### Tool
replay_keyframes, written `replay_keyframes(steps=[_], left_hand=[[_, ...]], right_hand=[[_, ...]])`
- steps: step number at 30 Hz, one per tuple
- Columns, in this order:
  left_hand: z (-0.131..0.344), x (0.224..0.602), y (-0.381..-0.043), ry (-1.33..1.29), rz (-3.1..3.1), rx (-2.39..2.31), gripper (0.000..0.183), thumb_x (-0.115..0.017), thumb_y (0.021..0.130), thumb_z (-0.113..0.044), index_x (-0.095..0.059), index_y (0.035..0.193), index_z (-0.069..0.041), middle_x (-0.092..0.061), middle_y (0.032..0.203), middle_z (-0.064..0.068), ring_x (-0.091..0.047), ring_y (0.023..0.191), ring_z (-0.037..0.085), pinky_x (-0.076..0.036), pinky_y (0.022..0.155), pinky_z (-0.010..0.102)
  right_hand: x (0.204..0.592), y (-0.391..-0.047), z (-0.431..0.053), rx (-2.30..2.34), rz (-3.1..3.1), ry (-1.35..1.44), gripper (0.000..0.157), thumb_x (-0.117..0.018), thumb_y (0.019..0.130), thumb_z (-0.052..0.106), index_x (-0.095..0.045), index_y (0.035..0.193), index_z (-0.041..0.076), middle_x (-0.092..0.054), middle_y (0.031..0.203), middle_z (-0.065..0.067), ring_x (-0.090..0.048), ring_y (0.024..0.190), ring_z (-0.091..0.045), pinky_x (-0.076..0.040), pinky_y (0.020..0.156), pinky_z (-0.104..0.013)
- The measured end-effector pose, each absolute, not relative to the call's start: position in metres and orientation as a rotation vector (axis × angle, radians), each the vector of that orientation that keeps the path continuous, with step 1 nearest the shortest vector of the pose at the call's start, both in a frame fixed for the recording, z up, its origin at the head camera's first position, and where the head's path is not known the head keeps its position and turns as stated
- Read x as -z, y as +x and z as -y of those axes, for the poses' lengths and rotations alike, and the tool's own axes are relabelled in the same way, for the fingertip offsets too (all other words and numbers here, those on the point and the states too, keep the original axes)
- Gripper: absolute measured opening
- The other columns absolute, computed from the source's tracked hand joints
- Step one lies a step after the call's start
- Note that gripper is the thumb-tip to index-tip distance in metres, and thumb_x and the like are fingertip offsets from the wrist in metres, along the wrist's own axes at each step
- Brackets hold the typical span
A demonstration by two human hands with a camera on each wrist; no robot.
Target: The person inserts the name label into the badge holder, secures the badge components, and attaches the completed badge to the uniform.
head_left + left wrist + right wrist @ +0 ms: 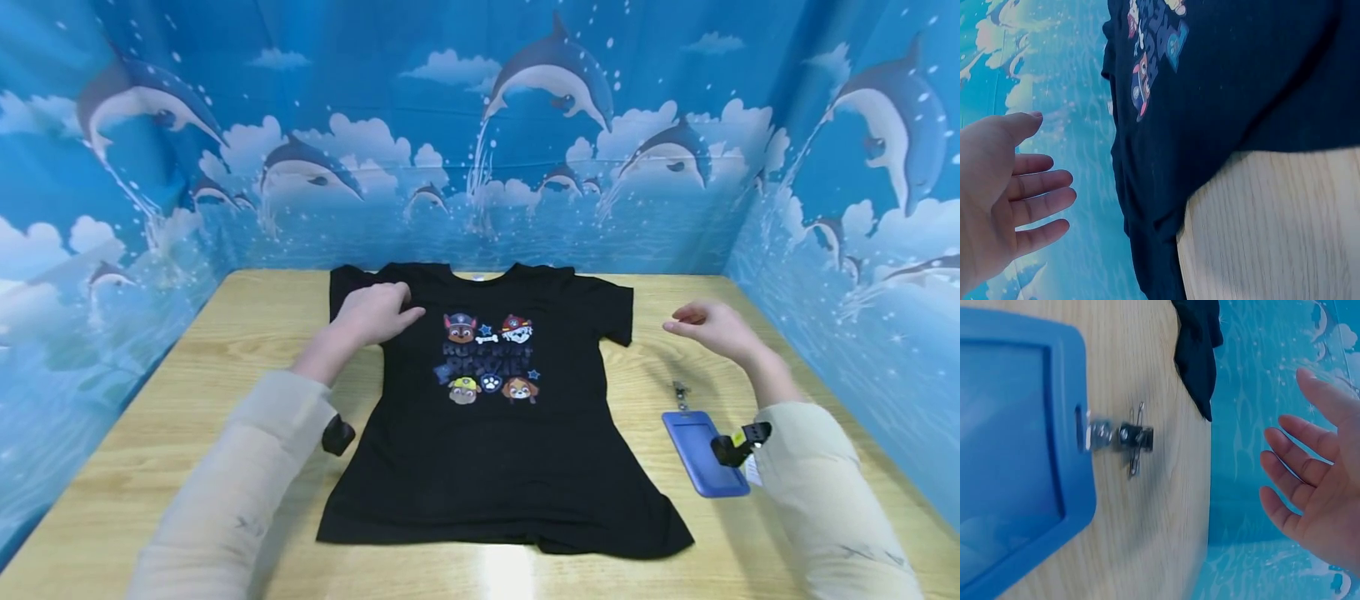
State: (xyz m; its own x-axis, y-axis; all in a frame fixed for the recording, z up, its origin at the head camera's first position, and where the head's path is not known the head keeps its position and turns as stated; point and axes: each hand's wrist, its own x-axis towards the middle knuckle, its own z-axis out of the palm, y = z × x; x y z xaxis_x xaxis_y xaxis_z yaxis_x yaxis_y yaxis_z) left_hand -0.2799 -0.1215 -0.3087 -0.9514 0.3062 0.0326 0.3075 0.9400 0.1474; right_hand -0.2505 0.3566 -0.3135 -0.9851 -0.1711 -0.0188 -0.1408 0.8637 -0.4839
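Note:
A black T-shirt (487, 467) with printed cartoon dog faces lies spread face up on the wooden table, its neckline at the far edge. Above its left-hand sleeve is my left hand (373, 312), holding nothing; the left wrist view shows this hand (1010, 194) with thumb and fingers apart. To the right of the shirt, my right hand (712, 327) is raised over the table, also holding nothing. Its fingers are loosely bent in the right wrist view, where the palm (1329, 481) shows. Below that hand is a blue badge holder (693, 454) with a metal clip (1135, 434).
Blue curtains with dolphins (555, 71) enclose the table (187, 400) at the back and both sides. Small black devices, one (339, 435) at the left wrist and another (738, 444) at the right, sit beside the light sleeves. The right one partly covers the badge holder.

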Motion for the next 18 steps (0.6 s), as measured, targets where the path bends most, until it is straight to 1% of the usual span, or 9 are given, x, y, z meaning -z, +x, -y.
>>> replay_keyframes(steps=[3,8,12,14,18], left_hand=[[0.116,0.310,-0.278,-0.524,3.081,0.226,0.041,-0.056,0.091,-0.039,-0.059,0.109,-0.003,-0.061,0.087,0.008,-0.056,0.069,0.019,-0.048,0.066,0.037],[0.109,0.311,-0.274,-0.567,3.069,0.214,0.042,-0.059,0.090,-0.040,-0.059,0.110,-0.004,-0.063,0.094,0.010,-0.058,0.074,0.020,-0.049,0.069,0.038],[0.104,0.313,-0.271,-0.626,3.053,0.183,0.042,-0.059,0.089,-0.040,-0.060,0.110,-0.004,-0.064,0.097,0.010,-0.060,0.080,0.021,-0.050,0.070,0.038],[0.102,0.314,-0.270,-0.661,3.044,0.168,0.041,-0.059,0.089,-0.040,-0.061,0.109,-0.004,-0.064,0.096,0.009,-0.060,0.079,0.020,-0.050,0.069,0.037],[0.096,0.317,-0.270,-0.714,3.029,0.130,0.039,-0.059,0.089,-0.041,-0.062,0.105,-0.005,-0.063,0.088,0.006,-0.057,0.072,0.017,-0.048,0.063,0.035]], right_hand=[[0.315,-0.248,-0.363,0.771,-2.966,-0.251,0.060,-0.054,0.093,0.038,-0.047,0.124,-0.013,-0.053,0.116,-0.032,-0.051,0.105,-0.043,-0.041,0.084,-0.053],[0.314,-0.243,-0.369,0.772,-2.955,-0.234,0.061,-0.054,0.093,0.039,-0.046,0.125,-0.012,-0.053,0.117,-0.031,-0.050,0.106,-0.042,-0.041,0.085,-0.053],[0.314,-0.237,-0.374,0.801,-2.937,-0.236,0.057,-0.056,0.092,0.035,-0.047,0.123,-0.013,-0.054,0.113,-0.029,-0.051,0.103,-0.041,-0.042,0.083,-0.051],[0.315,-0.234,-0.377,0.810,-2.932,-0.237,0.056,-0.056,0.092,0.033,-0.048,0.122,-0.013,-0.056,0.111,-0.028,-0.053,0.102,-0.040,-0.043,0.082,-0.050],[0.318,-0.227,-0.384,0.817,-2.931,-0.225,0.053,-0.056,0.092,0.032,-0.049,0.121,-0.013,-0.058,0.108,-0.025,-0.054,0.099,-0.038,-0.044,0.080,-0.046]])
